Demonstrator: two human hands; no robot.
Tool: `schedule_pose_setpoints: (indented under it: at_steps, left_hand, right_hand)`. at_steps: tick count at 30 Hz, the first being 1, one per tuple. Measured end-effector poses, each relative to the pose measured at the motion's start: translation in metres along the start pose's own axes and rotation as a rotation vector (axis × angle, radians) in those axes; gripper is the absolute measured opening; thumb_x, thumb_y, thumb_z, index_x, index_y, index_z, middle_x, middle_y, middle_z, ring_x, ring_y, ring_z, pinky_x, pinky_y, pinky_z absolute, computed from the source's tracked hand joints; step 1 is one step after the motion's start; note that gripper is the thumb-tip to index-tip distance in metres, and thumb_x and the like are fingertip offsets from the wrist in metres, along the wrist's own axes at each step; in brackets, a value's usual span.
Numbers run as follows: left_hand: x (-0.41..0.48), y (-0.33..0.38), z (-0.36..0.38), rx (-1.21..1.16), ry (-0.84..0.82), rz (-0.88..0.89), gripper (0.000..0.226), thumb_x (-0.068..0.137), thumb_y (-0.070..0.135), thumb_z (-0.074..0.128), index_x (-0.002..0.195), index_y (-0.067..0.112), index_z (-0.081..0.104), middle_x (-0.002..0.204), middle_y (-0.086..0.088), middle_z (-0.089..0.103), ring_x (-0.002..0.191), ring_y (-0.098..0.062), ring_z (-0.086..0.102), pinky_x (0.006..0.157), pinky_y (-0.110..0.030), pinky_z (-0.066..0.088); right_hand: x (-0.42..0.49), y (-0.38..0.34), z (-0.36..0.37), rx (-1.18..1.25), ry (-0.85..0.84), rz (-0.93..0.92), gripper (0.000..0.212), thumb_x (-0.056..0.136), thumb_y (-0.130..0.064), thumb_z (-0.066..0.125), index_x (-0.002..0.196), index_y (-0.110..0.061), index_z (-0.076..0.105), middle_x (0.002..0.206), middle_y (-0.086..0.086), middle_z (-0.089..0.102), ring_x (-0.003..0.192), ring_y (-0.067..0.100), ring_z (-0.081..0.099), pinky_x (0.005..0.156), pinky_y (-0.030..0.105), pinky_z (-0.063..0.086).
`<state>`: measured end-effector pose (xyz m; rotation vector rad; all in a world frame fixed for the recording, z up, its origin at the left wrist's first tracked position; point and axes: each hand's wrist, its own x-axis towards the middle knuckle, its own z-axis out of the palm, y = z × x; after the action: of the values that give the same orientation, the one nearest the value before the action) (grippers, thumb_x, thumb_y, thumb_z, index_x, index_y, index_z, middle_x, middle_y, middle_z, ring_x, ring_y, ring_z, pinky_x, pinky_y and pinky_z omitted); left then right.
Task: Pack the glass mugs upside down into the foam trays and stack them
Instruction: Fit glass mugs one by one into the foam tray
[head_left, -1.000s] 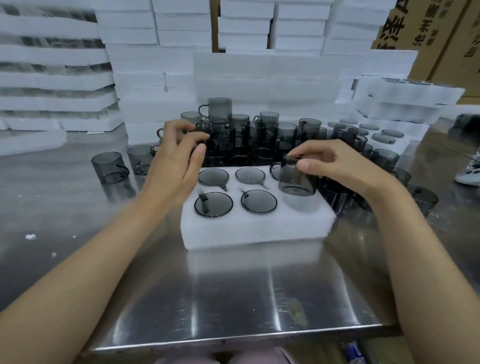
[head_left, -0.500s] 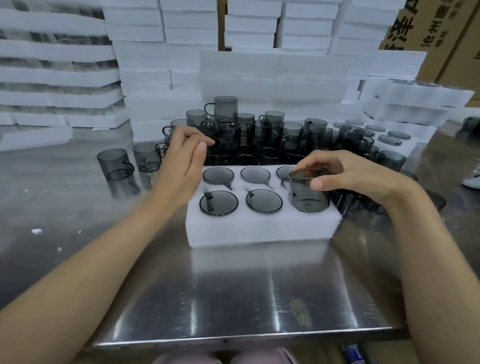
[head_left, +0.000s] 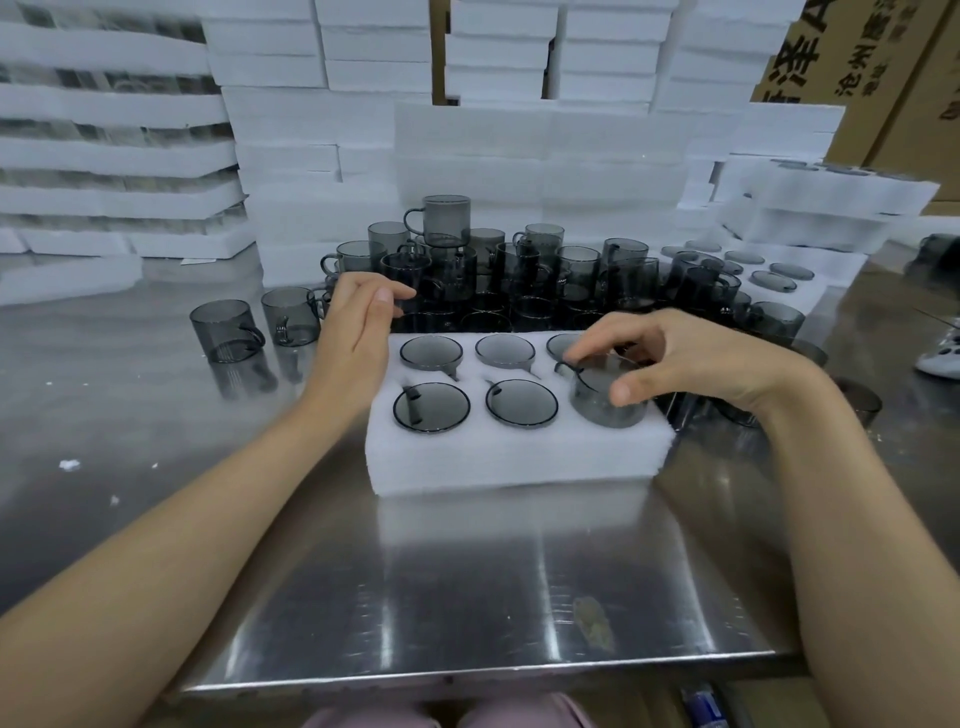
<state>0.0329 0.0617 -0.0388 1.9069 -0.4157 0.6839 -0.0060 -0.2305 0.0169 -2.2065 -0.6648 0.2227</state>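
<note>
Showing the last pocket of a tray: on the table (head_left: 467, 597), the loose mugs (head_left: 519, 275) crowd just behind the tray (head_left: 519, 457), with one top mug (head_left: 444, 221) perched on the others. First hazard, as judged from here: the left hand (head_left: 353, 332), fingers nearly straight and holding nothing, reaches in at the crowd's near edge, where a careless brush could topple the top mug or knock glass against glass. Second: the tray rests on slick steel, so a hard push at its near right corner could skid it. Third: the mug (head_left: 602, 408), upside down in the near right pocket and standing proud of the foam, is gripped by the right hand (head_left: 691, 358), thumb on its wall, fingers curled over its base. Its handle (head_left: 565, 367) points back-left; forced off its slot, it could chip or tear foam. Five packed mugs (head_left: 522, 402) fill the other pockets. Writing: cartons (head_left: 883, 78) at upper right bear large black Chinese characters, cropped; a smaller line appears to read 沧州. Mugs and foam show no marks.
</note>
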Motion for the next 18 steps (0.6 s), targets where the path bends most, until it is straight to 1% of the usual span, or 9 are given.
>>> schedule_pose_setpoints:
  at_steps: [4,6,9,11,13,14,15,16,18]
  left_hand:
    - [-0.001,0.001,0.0,0.007,-0.002,0.004,0.033,0.105,0.012,0.031,0.11,0.005,0.063,0.114,-0.001,0.047,0.103,-0.013,0.053,0.091,-0.017,0.04]
    - [0.0,0.001,0.0,0.014,-0.002,0.001,0.033,0.105,0.012,0.031,0.11,0.004,0.063,0.114,-0.001,0.047,0.105,-0.014,0.053,0.092,-0.02,0.041]
    - [0.0,0.0,-0.001,0.03,-0.004,0.0,0.033,0.105,0.012,0.031,0.11,0.004,0.063,0.115,-0.002,0.047,0.108,-0.018,0.053,0.095,-0.026,0.041]
    - [0.001,-0.001,0.0,0.05,-0.002,0.0,0.033,0.105,0.012,0.032,0.11,0.003,0.064,0.115,-0.004,0.048,0.109,-0.018,0.052,0.096,-0.027,0.041]
    - [0.003,-0.004,0.0,0.108,0.023,-0.02,0.031,0.103,0.011,0.036,0.109,0.003,0.065,0.113,-0.004,0.048,0.105,-0.014,0.051,0.095,-0.015,0.037]
    - [0.004,-0.006,0.0,0.153,0.038,-0.044,0.028,0.102,0.011,0.038,0.108,0.004,0.065,0.111,-0.003,0.047,0.102,-0.011,0.049,0.09,-0.007,0.034]
    - [0.005,-0.008,-0.001,0.203,0.045,-0.079,0.025,0.1,0.011,0.041,0.107,0.006,0.065,0.11,-0.001,0.046,0.099,-0.01,0.048,0.084,-0.004,0.032]
    - [0.007,-0.01,-0.001,0.257,0.048,-0.118,0.024,0.099,0.013,0.042,0.107,0.008,0.064,0.109,-0.001,0.046,0.097,-0.011,0.047,0.081,-0.007,0.032]
    - [0.009,-0.014,-0.003,0.366,0.044,-0.184,0.022,0.099,0.019,0.04,0.107,0.012,0.059,0.109,-0.002,0.048,0.094,-0.012,0.046,0.081,-0.021,0.032]
  right_hand:
    - [0.002,0.001,0.002,-0.106,-0.07,0.051,0.047,0.052,-0.048,0.083,0.098,-0.044,0.073,0.105,-0.029,0.053,0.091,0.001,0.05,0.088,0.021,0.037]
    - [0.001,0.001,0.004,-0.098,-0.079,0.056,0.049,0.053,-0.046,0.08,0.101,-0.046,0.072,0.113,-0.027,0.052,0.101,0.005,0.051,0.091,0.024,0.038]
    - [0.001,0.001,0.005,-0.074,-0.099,0.074,0.06,0.055,-0.044,0.08,0.113,-0.044,0.067,0.131,-0.022,0.046,0.124,0.019,0.044,0.11,0.033,0.034]
    - [0.003,0.002,0.004,-0.113,-0.113,0.114,0.076,0.057,-0.044,0.079,0.129,-0.046,0.054,0.138,-0.024,0.037,0.128,0.016,0.04,0.109,0.026,0.032]
    - [0.004,0.002,0.004,-0.145,-0.123,0.15,0.088,0.057,-0.046,0.079,0.136,-0.05,0.04,0.14,-0.026,0.031,0.13,0.009,0.036,0.105,0.021,0.031]
    - [0.005,0.003,0.004,-0.14,-0.126,0.157,0.088,0.057,-0.047,0.079,0.135,-0.051,0.04,0.14,-0.025,0.032,0.13,0.008,0.036,0.106,0.021,0.03]
    - [0.004,0.003,0.005,-0.124,-0.122,0.153,0.083,0.055,-0.048,0.08,0.131,-0.05,0.047,0.14,-0.023,0.035,0.13,0.008,0.037,0.107,0.023,0.031]
    - [0.003,0.002,0.006,-0.102,-0.103,0.139,0.074,0.054,-0.048,0.08,0.124,-0.049,0.055,0.138,-0.02,0.04,0.128,0.008,0.04,0.108,0.026,0.032]
    - [0.002,0.002,0.005,-0.042,-0.02,0.095,0.056,0.051,-0.045,0.082,0.105,-0.045,0.067,0.129,-0.013,0.052,0.124,0.01,0.047,0.107,0.032,0.037]
